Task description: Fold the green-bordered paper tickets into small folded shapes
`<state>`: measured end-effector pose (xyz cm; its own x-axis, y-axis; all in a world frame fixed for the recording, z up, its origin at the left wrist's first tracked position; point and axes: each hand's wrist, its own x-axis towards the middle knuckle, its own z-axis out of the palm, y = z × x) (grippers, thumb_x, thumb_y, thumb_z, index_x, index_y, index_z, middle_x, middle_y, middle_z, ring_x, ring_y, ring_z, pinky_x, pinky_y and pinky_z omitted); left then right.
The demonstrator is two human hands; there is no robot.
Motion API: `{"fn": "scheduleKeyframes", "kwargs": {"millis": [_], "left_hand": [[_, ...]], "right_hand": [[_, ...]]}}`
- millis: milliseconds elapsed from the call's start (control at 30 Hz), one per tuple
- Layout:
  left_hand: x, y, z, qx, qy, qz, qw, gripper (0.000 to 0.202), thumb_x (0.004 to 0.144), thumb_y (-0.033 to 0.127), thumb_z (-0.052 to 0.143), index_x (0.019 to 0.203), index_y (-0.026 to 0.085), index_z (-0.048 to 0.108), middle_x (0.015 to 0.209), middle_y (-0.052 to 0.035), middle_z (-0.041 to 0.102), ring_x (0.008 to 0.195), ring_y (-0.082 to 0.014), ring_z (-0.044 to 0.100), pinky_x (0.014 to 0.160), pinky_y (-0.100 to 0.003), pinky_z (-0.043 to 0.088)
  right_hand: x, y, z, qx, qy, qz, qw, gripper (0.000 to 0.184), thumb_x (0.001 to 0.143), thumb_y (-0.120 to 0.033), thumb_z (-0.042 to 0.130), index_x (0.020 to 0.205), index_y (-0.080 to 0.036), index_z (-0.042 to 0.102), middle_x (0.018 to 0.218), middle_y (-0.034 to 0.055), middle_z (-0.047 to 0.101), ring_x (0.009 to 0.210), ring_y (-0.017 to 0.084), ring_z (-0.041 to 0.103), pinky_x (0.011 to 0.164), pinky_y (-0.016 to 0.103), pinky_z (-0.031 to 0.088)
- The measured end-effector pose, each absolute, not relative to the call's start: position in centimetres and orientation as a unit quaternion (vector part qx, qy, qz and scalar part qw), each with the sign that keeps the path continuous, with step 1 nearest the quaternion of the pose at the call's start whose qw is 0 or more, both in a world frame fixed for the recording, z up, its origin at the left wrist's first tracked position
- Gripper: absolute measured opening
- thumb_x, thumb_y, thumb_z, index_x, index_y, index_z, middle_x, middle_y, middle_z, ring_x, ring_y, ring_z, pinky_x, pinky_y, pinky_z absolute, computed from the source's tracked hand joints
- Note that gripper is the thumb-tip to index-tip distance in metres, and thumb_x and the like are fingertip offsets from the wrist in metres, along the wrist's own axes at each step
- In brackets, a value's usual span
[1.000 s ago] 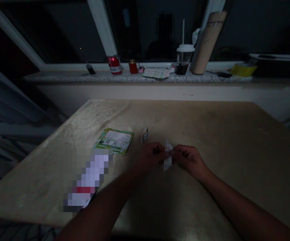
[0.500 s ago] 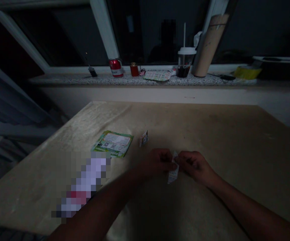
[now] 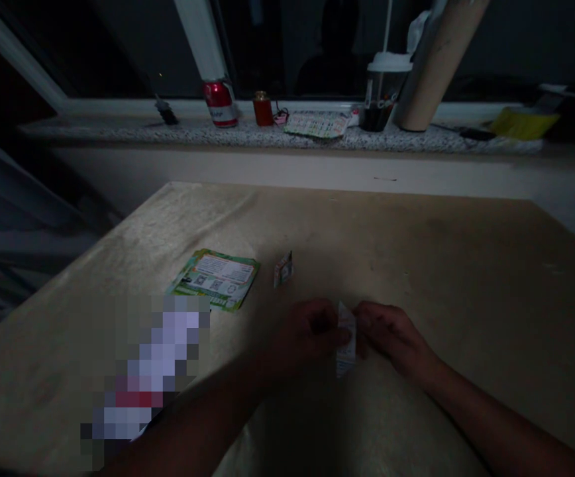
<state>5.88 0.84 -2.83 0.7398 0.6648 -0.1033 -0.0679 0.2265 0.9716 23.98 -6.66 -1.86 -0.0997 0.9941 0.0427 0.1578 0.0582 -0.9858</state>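
Observation:
A small folded piece of printed paper (image 3: 346, 358), a slanted strip with pointed ends, stands upright between my hands above the table. My left hand (image 3: 314, 334) is closed on it, with the thumb pressed on its printed face. From the other side, my right hand (image 3: 391, 334) has its fingers closed at the paper's right edge; dim light partly hides their hold. Beyond my left hand, a similar small folded paper (image 3: 283, 270) stands on the table. A green and white printed packet (image 3: 222, 278) lies flat to the left of it.
A pixelated long pale object (image 3: 153, 364) lies beside my left forearm on the cloth-covered table (image 3: 417, 238). Along the stone windowsill (image 3: 178, 136) stand a red can (image 3: 220, 105), a small red jar (image 3: 263, 109), a lidded cup with a straw (image 3: 383, 93) and a cardboard tube (image 3: 439, 66).
The view has tipped downward and shifted slightly. The paper between my hands has turned to show more of its printed face, and my right fingers have moved toward its right edge.

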Motion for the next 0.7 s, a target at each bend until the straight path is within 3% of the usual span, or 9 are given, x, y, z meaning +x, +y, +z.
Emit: {"fn": "scheduleKeyframes", "kwargs": {"millis": [133, 300, 500, 700], "left_hand": [[6.08, 0.57, -2.71, 0.561, 0.301, 0.307, 0.708, 0.031, 0.074, 0.036, 0.081, 0.07, 0.016, 0.058, 0.068, 0.0005, 0.059, 0.064, -0.013, 0.055, 0.062, -0.026, 0.042], [6.39, 0.36, -2.07, 0.5, 0.308, 0.308, 0.748, 0.027, 0.07, 0.033, 0.083, 0.07, 0.015, 0.063, 0.07, -0.0003, 0.064, 0.067, -0.0136, 0.059, 0.067, -0.028, 0.047], [6.29, 0.46, -2.02, 0.45, 0.339, 0.322, 0.761, 0.028, 0.068, 0.029, 0.085, 0.067, 0.015, 0.061, 0.064, 0.0012, 0.061, 0.06, -0.0125, 0.057, 0.059, -0.026, 0.045], [6.29, 0.4, -2.4, 0.442, 0.34, 0.343, 0.756, 0.027, 0.069, 0.029, 0.084, 0.067, 0.015, 0.061, 0.064, 0.0013, 0.06, 0.06, -0.0119, 0.056, 0.059, -0.026, 0.044]], "right_hand": [[24.04, -6.93, -2.05, -0.488, -0.58, 0.5, 0.419, 0.043, 0.099, -0.049, 0.051, 0.068, -0.019, 0.055, 0.056, -0.0026, 0.052, 0.048, 0.01, 0.044, 0.046, 0.023, 0.034], [23.63, -7.04, -1.75, -0.484, -0.574, 0.513, 0.416, 0.04, 0.098, -0.045, 0.053, 0.067, -0.019, 0.054, 0.055, -0.0049, 0.047, 0.048, 0.008, 0.038, 0.045, 0.022, 0.029], [23.32, -6.97, -1.95, -0.485, -0.568, 0.529, 0.403, 0.039, 0.099, -0.046, 0.052, 0.073, -0.018, 0.06, 0.058, -0.0018, 0.056, 0.05, 0.009, 0.046, 0.048, 0.022, 0.034], [23.14, -6.85, -2.13, -0.479, -0.541, 0.562, 0.402, 0.045, 0.099, -0.05, 0.051, 0.069, -0.018, 0.055, 0.053, -0.0038, 0.051, 0.045, 0.008, 0.041, 0.043, 0.021, 0.03]]}}
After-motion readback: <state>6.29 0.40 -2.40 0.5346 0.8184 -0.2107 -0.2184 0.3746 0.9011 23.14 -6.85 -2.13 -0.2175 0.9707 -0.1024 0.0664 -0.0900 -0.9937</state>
